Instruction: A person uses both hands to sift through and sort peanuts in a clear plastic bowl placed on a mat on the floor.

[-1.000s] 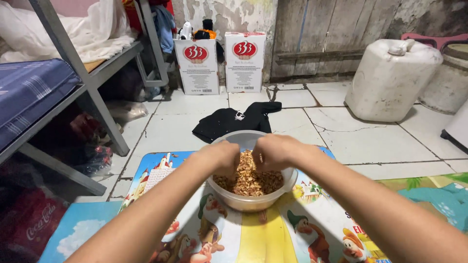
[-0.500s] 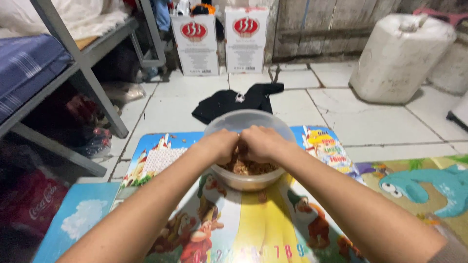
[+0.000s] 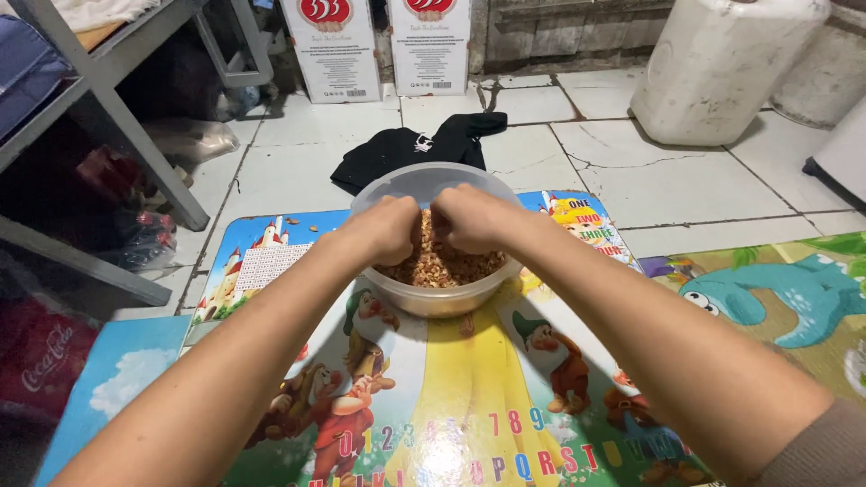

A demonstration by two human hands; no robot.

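While both forearms stretch forward over the colourful play mat (image 3: 451, 415), the left hand (image 3: 390, 230) and right hand (image 3: 469, 219) meet side by side over the middle of a clear plastic bowl (image 3: 439, 298). Each hand is curled into a loose fist with the fingers tucked down into the bowl; whether they pinch any of its contents cannot be told, since the fingertips are hidden. The bowl sits on the mat straight ahead of the person, and it is about half full of small brown nuts (image 3: 442, 266), probably peanuts. Both hands are equally near the nuts, directly above them, knuckles almost touching; the nuts lie just under and slightly toward the person from the fingers. Beyond the bowl, a black cloth (image 3: 406, 149) lies crumpled on the white tiled floor (image 3: 631, 180). Farther off stand two white cardboard boxes (image 3: 338, 50), a large white plastic jug (image 3: 722, 63) to the right, and a metal bed frame (image 3: 117, 117) to the left.
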